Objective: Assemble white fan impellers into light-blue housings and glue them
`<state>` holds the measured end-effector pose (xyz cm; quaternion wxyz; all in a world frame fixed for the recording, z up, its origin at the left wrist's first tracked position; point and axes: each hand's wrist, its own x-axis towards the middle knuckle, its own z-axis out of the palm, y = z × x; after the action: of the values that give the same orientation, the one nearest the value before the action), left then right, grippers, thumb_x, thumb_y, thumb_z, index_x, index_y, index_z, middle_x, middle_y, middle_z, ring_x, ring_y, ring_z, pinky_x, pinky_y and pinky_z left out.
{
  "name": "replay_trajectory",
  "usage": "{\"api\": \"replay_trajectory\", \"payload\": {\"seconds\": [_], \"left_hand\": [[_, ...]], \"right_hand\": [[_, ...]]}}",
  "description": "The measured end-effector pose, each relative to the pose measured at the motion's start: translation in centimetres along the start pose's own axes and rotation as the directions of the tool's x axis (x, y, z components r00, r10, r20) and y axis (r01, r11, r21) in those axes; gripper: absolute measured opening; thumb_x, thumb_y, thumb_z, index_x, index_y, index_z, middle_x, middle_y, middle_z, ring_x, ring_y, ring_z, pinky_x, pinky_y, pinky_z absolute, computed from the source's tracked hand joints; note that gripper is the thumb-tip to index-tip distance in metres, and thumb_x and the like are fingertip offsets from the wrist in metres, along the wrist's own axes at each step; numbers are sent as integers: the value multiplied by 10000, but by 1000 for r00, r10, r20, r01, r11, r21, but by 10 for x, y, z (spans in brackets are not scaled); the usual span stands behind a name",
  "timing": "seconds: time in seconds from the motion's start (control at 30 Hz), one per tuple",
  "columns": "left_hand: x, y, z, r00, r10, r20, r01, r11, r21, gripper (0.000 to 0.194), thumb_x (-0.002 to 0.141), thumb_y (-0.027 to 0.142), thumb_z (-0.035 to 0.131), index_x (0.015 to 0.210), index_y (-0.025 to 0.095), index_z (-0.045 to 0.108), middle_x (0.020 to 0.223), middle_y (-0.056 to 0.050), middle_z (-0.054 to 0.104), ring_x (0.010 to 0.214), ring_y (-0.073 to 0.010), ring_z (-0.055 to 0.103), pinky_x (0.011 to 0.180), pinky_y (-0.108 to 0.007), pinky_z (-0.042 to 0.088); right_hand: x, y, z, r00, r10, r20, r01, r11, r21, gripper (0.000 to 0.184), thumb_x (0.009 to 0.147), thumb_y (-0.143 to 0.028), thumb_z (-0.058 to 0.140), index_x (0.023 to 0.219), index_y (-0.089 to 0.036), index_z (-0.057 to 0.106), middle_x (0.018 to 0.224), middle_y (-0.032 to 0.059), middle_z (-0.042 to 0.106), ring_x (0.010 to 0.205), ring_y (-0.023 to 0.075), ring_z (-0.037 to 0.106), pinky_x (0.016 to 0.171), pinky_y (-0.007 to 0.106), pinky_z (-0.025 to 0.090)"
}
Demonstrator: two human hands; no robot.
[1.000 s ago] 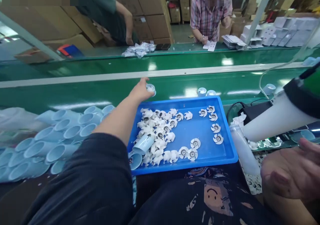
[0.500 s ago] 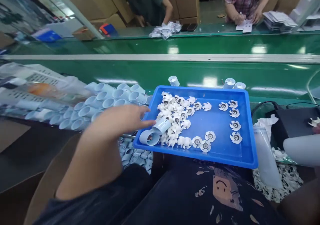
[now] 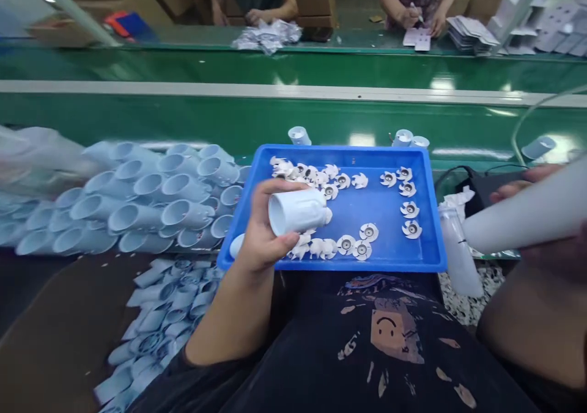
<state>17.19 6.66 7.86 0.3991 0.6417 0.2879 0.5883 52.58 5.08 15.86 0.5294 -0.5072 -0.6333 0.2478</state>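
My left hand (image 3: 263, 230) is closed round a light blue plastic cup-like housing (image 3: 298, 210), tilted on its side above the left part of a blue tray (image 3: 438, 242). White fan wheels (image 3: 362, 249) lie in the tray, heaped at the left and spaced out at the right. Another blue housing (image 3: 237, 245) shows partly behind my left wrist. At the right edge, my right hand (image 3: 527, 182) is near a black box (image 3: 498, 184). A large whitish tube (image 3: 527, 208) covers most of that hand, so its grip is hidden.
Many blue housings (image 3: 183, 208) are stacked left of the tray, with more in a heap (image 3: 160, 315) below. Several stand on the green conveyor (image 3: 206, 116) behind it. A clear plastic sleeve (image 3: 461, 260) hangs at the right. Two people work across the conveyor.
My left hand has closed on a blue housing and lifted it from the tray's left end. The view has swung, bringing more of my right arm into sight.
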Motion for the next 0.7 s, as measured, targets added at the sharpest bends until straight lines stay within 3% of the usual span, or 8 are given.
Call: {"api": "replay_trajectory", "payload": {"seconds": [0.03, 0.1, 0.2, 0.27, 0.37, 0.47, 0.57, 0.7], "left_hand": [[3, -2, 13, 998, -15, 55, 21, 995, -96, 517, 731, 537, 679, 1149, 271, 530, 1045, -57, 628, 942, -233, 640, 712, -344, 561], [5, -3, 40, 988, -23, 151, 36, 996, -83, 500, 737, 552, 650, 1109, 228, 570, 1029, -81, 647, 952, -251, 644, 750, -370, 557], [6, 2, 76, 944, -4, 331, -81, 967, 243, 455, 696, 324, 670, 1119, 223, 536, 1151, -110, 640, 1082, -295, 617, 908, -454, 506], [7, 7, 93, 900, 13, 435, -203, 897, 393, 512, 673, 275, 660, 1155, 220, 497, 1101, -101, 664, 998, -284, 650, 872, -442, 513], [10, 14, 106, 865, 34, 501, -289, 850, 441, 504, 704, 411, 701, 1128, 208, 518, 908, -53, 692, 799, -241, 667, 719, -364, 529], [14, 20, 111, 868, 85, 490, -317, 853, 414, 344, 747, 458, 691, 952, 208, 572, 793, -24, 677, 727, -204, 646, 653, -320, 509], [15, 23, 113, 878, 126, 461, -338, 846, 413, 227, 772, 397, 661, 863, 211, 567, 748, -16, 664, 697, -186, 632, 625, -310, 498], [15, 26, 115, 887, 126, 445, -330, 846, 418, 201, 769, 376, 649, 858, 219, 562, 742, -16, 665, 692, -189, 632, 610, -319, 499]], "right_hand": [[3, -12, 6, 1000, 23, -7, -22, 995, 102, 679, 734, -557, 554, 1379, -369, 453, 1117, 117, 651, 819, 303, 683, 691, 513, 552], [10, -27, 9, 995, 54, 87, -65, 990, 125, 715, 795, -541, 448, 1454, -289, 332, 1206, 149, 621, 945, 311, 677, 739, 510, 553], [20, -39, 4, 929, 105, 356, -112, 994, -2, 775, 845, -633, 271, 1507, -272, 93, 1337, 154, 543, 1032, 285, 660, 689, 453, 567], [23, -45, 8, 909, 98, 405, -118, 993, 25, 821, 800, -745, 291, 1478, -312, 127, 1319, 117, 555, 1013, 259, 667, 705, 415, 581], [21, -56, 28, 951, 87, 298, -150, 969, 194, 777, 717, -867, 314, 1234, -299, 428, 1212, 70, 610, 996, 244, 677, 795, 382, 600], [13, -64, 52, 958, 98, 269, -161, 961, 224, 740, 750, -877, 159, 966, -262, 509, 1074, 42, 656, 998, 252, 684, 787, 386, 610], [2, -66, 64, 988, 51, 147, -68, 991, 112, 721, 848, -760, 52, 968, -234, 531, 998, 62, 660, 1022, 262, 674, 737, 393, 611], [-6, -59, 59, 995, -6, 100, 25, 981, -194, 511, 920, -610, 229, 1151, -246, 502, 1091, 68, 625, 1156, 289, 606, 766, 420, 614]]}}
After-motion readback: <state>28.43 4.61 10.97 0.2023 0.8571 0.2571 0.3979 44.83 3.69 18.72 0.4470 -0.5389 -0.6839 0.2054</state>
